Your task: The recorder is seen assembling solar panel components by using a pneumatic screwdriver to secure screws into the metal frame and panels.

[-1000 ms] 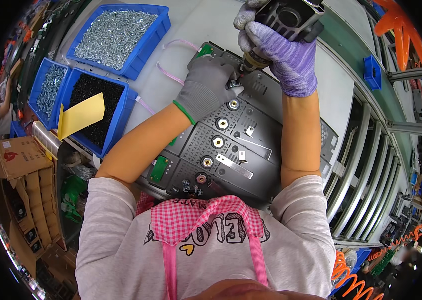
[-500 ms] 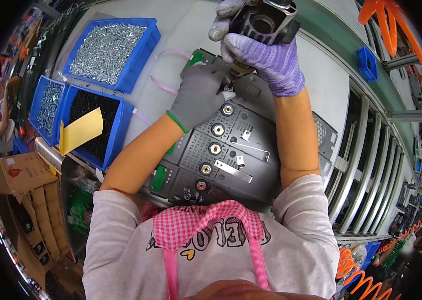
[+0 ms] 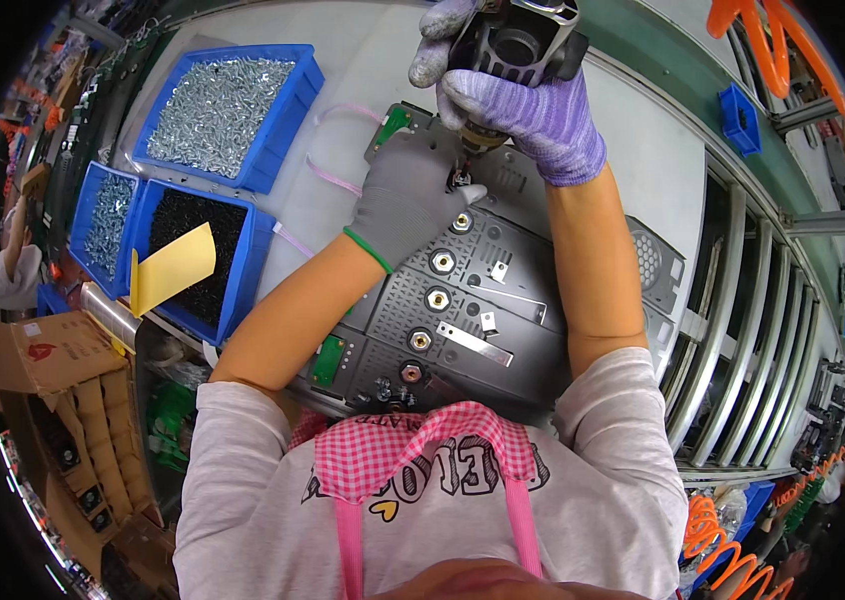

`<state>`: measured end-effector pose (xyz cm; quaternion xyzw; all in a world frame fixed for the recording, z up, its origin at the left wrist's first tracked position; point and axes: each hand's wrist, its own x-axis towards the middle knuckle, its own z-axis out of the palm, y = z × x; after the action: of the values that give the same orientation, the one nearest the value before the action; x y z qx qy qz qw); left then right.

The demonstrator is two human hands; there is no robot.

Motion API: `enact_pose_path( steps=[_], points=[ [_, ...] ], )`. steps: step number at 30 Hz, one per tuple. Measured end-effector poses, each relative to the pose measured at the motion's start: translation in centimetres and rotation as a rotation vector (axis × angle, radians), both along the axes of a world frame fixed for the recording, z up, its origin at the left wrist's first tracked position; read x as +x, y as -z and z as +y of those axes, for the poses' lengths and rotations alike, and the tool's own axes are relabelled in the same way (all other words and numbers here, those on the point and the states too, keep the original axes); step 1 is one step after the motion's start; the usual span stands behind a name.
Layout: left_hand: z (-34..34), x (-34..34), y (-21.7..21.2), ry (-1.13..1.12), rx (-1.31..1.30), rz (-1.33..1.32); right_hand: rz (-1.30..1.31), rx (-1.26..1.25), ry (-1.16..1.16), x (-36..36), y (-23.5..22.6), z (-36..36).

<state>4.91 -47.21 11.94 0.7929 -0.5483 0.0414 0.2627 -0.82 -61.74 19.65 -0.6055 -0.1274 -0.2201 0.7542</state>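
Note:
My right hand [image 3: 533, 120], in a purple knit glove, grips a black cordless power driver [image 3: 518, 45] from the far side of the work. Its chuck points down and its bit reaches a dark metal panel [image 3: 473, 270] lying flat on the bench. Closed around the spot below the bit is my left hand [image 3: 408, 195], in a grey glove with a green cuff; a small part between its fingers is too hidden to name. Nearer me on the panel runs a row of several round terminals with hex nuts [image 3: 443, 262]. Loose metal brackets [image 3: 476, 343] lie to their right.
Left of the panel stand blue bins, one with silver screws [image 3: 218, 115], a smaller one with screws [image 3: 108, 220], and one with black screws [image 3: 193, 225] and a yellow card [image 3: 173, 268]. A metal rack [image 3: 743, 330] borders the right. Orange coiled hoses [image 3: 788, 55] hang there.
The whole view has shifted slightly, with the panel and bins a little lower and farther right. Both hands keep their places at the driver and its bit.

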Motion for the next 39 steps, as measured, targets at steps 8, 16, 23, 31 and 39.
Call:
enact_pose_path(
  steps=[8, 16, 23, 31, 39],
  points=[
    [-0.2, 0.1, 1.6, -0.040, -0.049, -0.062, 0.026, 0.019, 0.033, 0.1, 0.1, 0.3],
    [-0.3, 0.6, 2.1, 0.003, -0.076, -0.023, -0.409, -0.178, -0.158, 2.4, 0.0, -1.2],
    [0.0, -0.2, 0.6, -0.046, -0.052, -0.026, 0.107, 0.172, -0.241, -0.4, -2.2, -1.2],
    [0.0, -0.1, 1.6, -0.060, 0.067, -0.086, 0.039, 0.248, -0.074, 0.1, -1.6, -0.6],
    [-0.1, 0.2, 2.2, -0.018, -0.055, -0.030, 0.055, 0.138, -0.220, -0.1, -1.3, -1.0]
  ],
)
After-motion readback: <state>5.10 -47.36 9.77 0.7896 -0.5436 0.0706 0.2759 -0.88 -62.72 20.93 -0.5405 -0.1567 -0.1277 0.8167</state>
